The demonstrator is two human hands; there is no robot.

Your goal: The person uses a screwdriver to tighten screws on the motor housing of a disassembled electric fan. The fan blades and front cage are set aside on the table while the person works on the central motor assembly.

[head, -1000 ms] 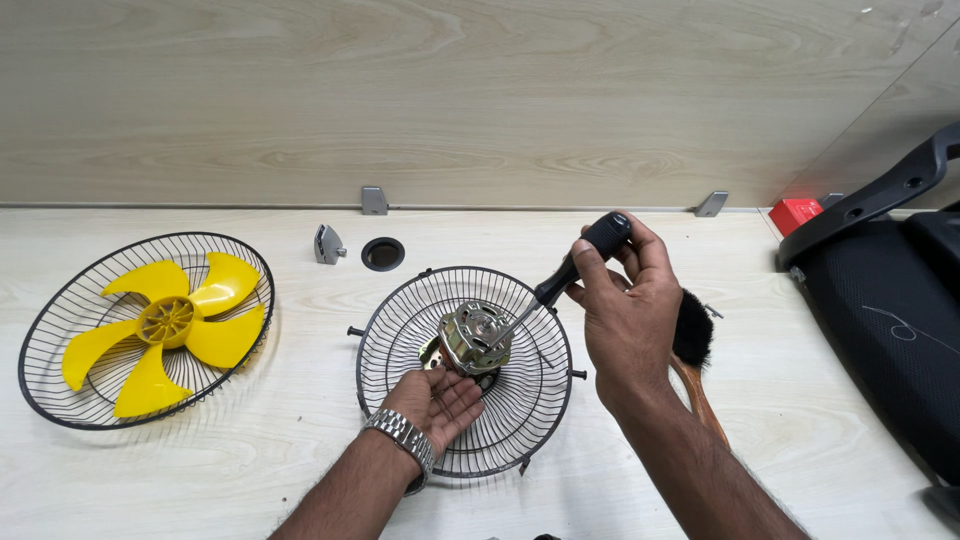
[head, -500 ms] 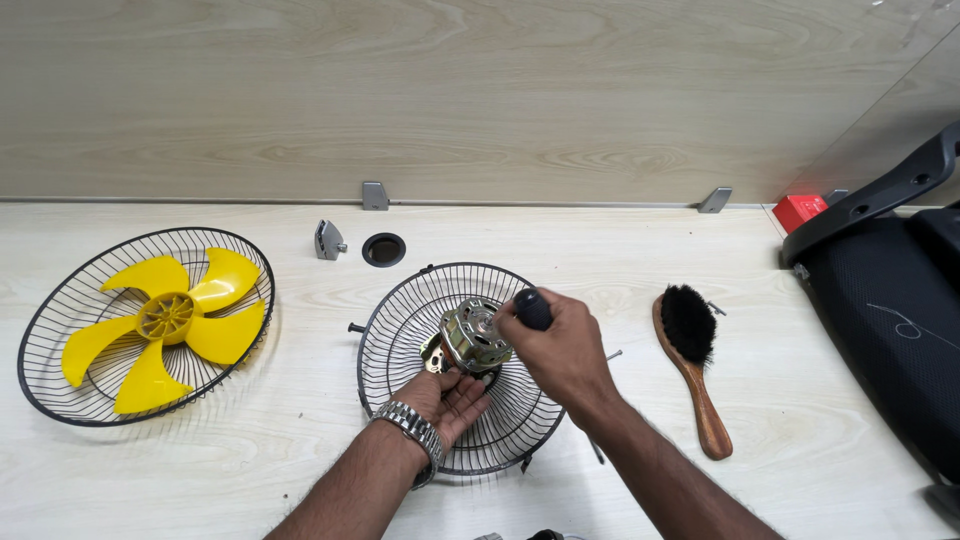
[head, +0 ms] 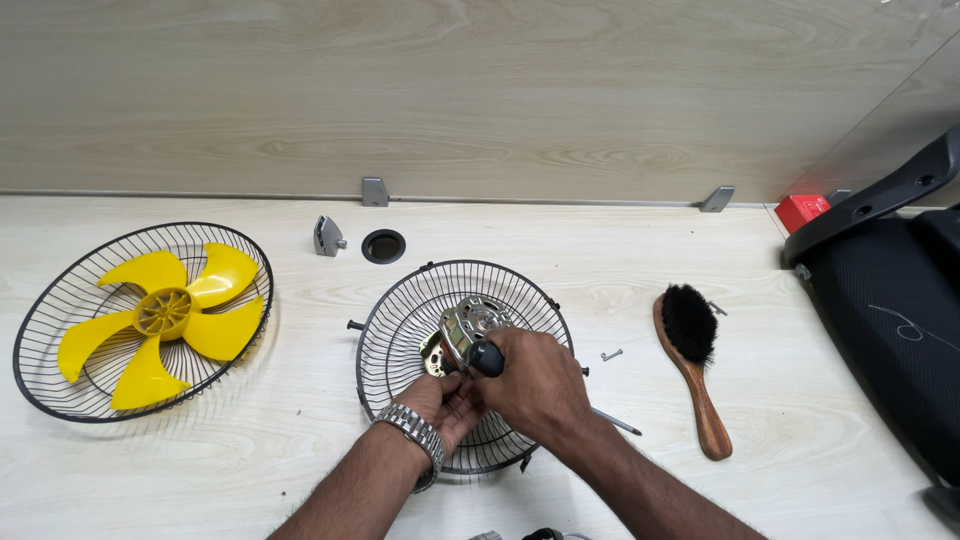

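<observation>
On the left we see a yellow fan blade (head: pixel 165 312) lying in a wire guard (head: pixel 60 395). In the middle, our left hand (head: pixel 447 402) cups the metal motor (head: pixel 466 328) inside another black guard (head: pixel 400 310), and our right hand (head: pixel 535 385) is closed around a black-handled tool (head: pixel 487 358). A brush (head: pixel 692 360) lies to the right.

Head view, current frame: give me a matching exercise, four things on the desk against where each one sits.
Things:
1. yellow fan blade
2. wooden brush
3. fan motor
4. loose screw

Places:
A. on the bare desk between the middle grille and the brush
B. in the middle wire grille, at both hands
C. to the right of the middle grille, bristles at the far end
D. lying in the left wire grille

Pairs: 1-D, 2-C, 3-B, 4-A
</observation>
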